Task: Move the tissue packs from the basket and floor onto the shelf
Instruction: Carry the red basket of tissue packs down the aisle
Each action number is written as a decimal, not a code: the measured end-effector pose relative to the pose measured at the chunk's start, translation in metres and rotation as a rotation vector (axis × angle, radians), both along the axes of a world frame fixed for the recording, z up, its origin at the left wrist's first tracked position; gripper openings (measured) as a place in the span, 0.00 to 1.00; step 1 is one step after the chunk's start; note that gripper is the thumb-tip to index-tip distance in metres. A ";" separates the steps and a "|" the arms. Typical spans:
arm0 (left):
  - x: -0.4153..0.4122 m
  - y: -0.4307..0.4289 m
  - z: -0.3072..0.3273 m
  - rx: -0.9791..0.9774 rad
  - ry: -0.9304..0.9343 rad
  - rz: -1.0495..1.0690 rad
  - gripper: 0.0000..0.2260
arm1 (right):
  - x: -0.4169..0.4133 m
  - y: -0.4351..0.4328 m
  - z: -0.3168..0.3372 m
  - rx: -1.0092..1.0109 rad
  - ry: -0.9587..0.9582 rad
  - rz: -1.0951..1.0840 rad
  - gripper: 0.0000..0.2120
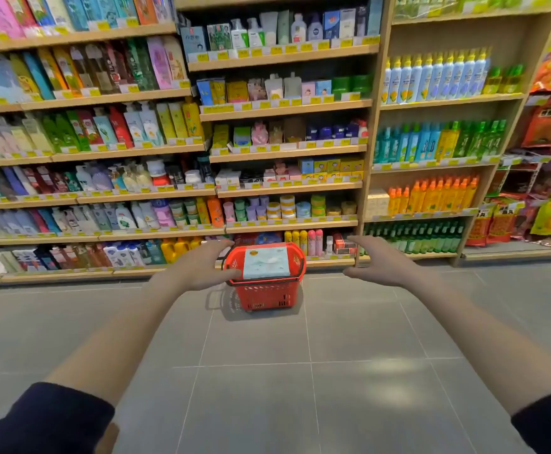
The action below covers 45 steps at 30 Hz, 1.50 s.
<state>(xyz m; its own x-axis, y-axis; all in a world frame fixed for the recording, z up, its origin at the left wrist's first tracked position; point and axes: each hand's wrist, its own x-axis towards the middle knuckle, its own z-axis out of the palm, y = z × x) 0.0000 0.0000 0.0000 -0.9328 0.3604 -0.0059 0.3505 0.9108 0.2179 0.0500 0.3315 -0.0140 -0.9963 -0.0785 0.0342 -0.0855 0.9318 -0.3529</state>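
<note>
Pack [267, 265]: pale blue, lies flat across the top of the basket [266, 294], covering most of the opening and sitting about level with the rim. Only this one is visible; whether more lie under it can't be told. No loose pack seen on the floor [267, 371] around the basket.

Handling, judged: soft film-wrapped tissue bundle, light and squashy, not fragile. The wrap is likely a bit slick, so a one-hand pinch may slip. It is wide, so best taken with two hands on the left and right side edges, palms in and fingers under. A firm squeeze won't hurt it.

Hands: both bare, loose, fingers spread, gripping nothing. The left hand [202, 265] is at the basket's left rim, its thumb just beside the pack's left edge; contact can't be told. The right hand [377, 262] is well right of the basket, apart from the pack. The pack lies between the hands, much nearer the left.

The basket stands on the floor just in front of the shelf [329, 262], whose bottom board is right behind it.
</note>
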 end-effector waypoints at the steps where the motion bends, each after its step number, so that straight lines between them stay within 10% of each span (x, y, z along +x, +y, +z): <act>1: -0.014 0.005 0.000 0.005 -0.006 0.004 0.34 | -0.015 0.004 -0.001 -0.008 0.004 0.008 0.37; 45: -0.619 -0.022 -0.151 0.041 -0.393 0.060 0.31 | -0.620 -0.011 -0.148 -0.140 -0.320 -0.007 0.38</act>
